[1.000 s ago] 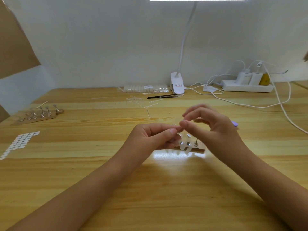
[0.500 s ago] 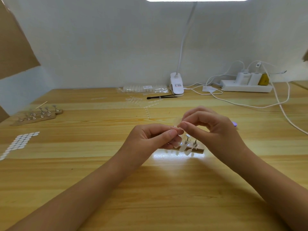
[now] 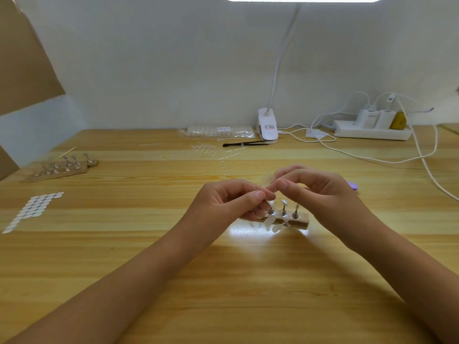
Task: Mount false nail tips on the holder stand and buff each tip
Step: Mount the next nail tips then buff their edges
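Two hands meet just above the stand (image 3: 301, 223) on the table (image 3: 124, 244).
The right hand (image 3: 320, 192) pinches a clear nail tip (image 3: 267, 180); the left hand (image 3: 231, 204) pinches the stand's leftmost peg (image 3: 269, 206), beside that tip.

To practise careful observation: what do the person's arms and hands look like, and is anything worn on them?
Left hand and right hand are bare: no gloves, rings or watch. Both forearms are uncovered, no sleeves in view. Nails look short, unpainted.
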### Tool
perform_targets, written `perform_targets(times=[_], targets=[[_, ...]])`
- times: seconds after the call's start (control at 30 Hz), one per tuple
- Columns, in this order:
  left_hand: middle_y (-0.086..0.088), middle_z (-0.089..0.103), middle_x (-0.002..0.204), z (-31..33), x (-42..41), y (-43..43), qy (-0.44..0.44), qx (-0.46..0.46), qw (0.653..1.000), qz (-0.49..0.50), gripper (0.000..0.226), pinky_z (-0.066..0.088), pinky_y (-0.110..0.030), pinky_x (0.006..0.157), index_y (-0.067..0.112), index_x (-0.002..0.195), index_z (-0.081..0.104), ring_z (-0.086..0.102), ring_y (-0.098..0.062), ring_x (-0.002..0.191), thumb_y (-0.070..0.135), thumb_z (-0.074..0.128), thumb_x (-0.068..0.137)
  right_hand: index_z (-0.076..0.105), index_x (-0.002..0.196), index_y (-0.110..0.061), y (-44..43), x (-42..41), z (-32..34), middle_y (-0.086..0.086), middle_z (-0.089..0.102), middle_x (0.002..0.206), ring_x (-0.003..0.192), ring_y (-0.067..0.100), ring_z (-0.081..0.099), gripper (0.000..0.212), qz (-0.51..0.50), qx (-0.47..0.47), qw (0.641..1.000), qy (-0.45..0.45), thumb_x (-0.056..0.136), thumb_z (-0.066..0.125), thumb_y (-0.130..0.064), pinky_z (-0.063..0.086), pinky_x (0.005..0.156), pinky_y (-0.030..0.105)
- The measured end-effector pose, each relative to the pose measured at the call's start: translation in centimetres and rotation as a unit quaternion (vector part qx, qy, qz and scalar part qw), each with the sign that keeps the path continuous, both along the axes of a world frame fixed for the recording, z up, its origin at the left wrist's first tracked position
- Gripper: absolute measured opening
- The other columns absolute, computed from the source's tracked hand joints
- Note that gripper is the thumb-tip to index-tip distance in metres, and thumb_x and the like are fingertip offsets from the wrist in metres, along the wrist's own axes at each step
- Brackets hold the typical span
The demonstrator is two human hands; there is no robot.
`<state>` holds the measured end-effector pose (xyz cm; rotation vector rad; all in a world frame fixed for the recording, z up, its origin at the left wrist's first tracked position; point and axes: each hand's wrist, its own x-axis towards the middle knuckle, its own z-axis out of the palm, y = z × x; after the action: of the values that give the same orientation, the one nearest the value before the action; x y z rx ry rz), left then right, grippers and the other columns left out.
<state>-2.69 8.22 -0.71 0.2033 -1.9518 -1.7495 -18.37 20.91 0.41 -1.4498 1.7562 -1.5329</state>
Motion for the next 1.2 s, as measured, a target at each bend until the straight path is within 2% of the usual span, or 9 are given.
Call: perform_targets(times=[0.13,0.33,0.47,0.53,0.63,0.9,1.03,1.13,1.2], targets=[[0.002,0.075,0.080,-0.2,0.0,0.0,-0.002,-0.011,1.000,0.003,0.016,0.053,-0.017,0.070,0.020,0.093,0.079,0.070,-0.007,0.077,0.023,0.064,0.089,0.076,0.092,-0.016,0.0,-0.4,-0.1,-0.004,0.070,0.107,0.103,0.015,0.066,0.036,0.032,0.035,0.999,-0.023,0.071,0.072,-0.044,0.054,0.094,0.040],[0.003,0.070,0.075,0.1,-0.1,-0.7,0.030,0.050,0.997,0.053,0.022,0.051,-0.017,0.065,0.022,0.086,0.080,0.063,-0.007,0.069,0.022,0.058,0.088,0.077,0.081,-0.027,-0.4,-0.7,-0.2,-0.008,0.070,0.103,0.097,0.005,0.066,0.025,-0.039,-0.050,0.997,-0.041,0.064,0.074,-0.045,0.051,0.080,0.017],[0.005,0.065,0.073,0.6,-0.1,-2.0,0.084,0.203,0.969,0.117,0.028,0.050,-0.016,0.056,0.022,0.079,0.079,0.058,-0.004,0.062,0.022,0.056,0.095,0.075,0.090,-0.019,-0.9,-1.0,-1.5,-0.006,0.060,0.106,0.109,0.012,0.054,0.019,-0.107,-0.020,0.966,0.233,0.077,0.074,-0.033,0.037,0.094,0.012],[0.005,0.063,0.070,0.8,-0.1,-2.5,0.097,0.287,0.943,0.140,0.034,0.048,-0.015,0.052,0.020,0.074,0.079,0.055,-0.004,0.058,0.019,0.054,0.097,0.075,0.092,-0.016,-1.1,-0.9,-2.0,-0.004,0.058,0.110,0.114,0.014,0.048,0.016,-0.098,0.005,0.948,0.303,0.080,0.076,-0.026,0.028,0.095,0.007],[0.004,0.062,0.068,0.9,-0.2,-2.8,0.097,0.354,0.917,0.159,0.037,0.047,-0.015,0.049,0.019,0.068,0.079,0.054,-0.004,0.053,0.018,0.054,0.096,0.075,0.093,-0.016,-1.4,-0.8,-2.4,-0.005,0.056,0.112,0.114,0.013,0.043,0.016,-0.096,0.012,0.933,0.347,0.080,0.077,-0.026,0.025,0.095,0.013],[0.005,0.054,0.068,0.4,-0.3,-2.5,0.084,0.280,0.949,0.121,0.029,0.049,-0.015,0.055,0.021,0.081,0.081,0.052,-0.004,0.060,0.021,0.056,0.097,0.075,0.090,-0.013,-1.7,-0.6,-2.6,0.002,0.060,0.110,0.111,0.020,0.048,0.014,-0.087,0.020,0.929,0.360,0.081,0.077,-0.024,0.033,0.094,0.031],[0.006,0.058,0.070,0.4,-0.3,-2.3,0.074,0.243,0.962,0.096,0.024,0.052,-0.014,0.062,0.020,0.090,0.081,0.056,-0.003,0.064,0.021,0.058,0.096,0.076,0.091,-0.014,-1.8,-0.5,-2.6,-0.001,0.058,0.112,0.113,0.020,0.047,0.015,-0.080,0.048,0.930,0.355,0.081,0.076,-0.026,0.030,0.094,0.023],[0.005,0.062,0.071,0.3,-0.3,-2.0,0.061,0.216,0.972,0.075,0.020,0.052,-0.014,0.064,0.017,0.092,0.081,0.060,-0.004,0.067,0.022,0.061,0.092,0.074,0.097,-0.019,-1.6,-0.4,-2.2,-0.006,0.055,0.115,0.118,0.014,0.043,0.019,-0.082,0.050,0.952,0.289,0.082,0.073,-0.030,0.027,0.097,0.009],[0.003,0.065,0.073,0.1,-0.3,-1.8,0.045,0.165,0.983,0.067,0.020,0.052,-0.015,0.067,0.017,0.094,0.080,0.062,-0.005,0.070,0.023,0.062,0.090,0.072,0.102,-0.025,-1.4,-0.4,-1.6,-0.009,0.057,0.113,0.117,0.010,0.049,0.024,-0.088,0.026,0.977,0.193,0.083,0.065,-0.038,0.036,0.100,0.016]])
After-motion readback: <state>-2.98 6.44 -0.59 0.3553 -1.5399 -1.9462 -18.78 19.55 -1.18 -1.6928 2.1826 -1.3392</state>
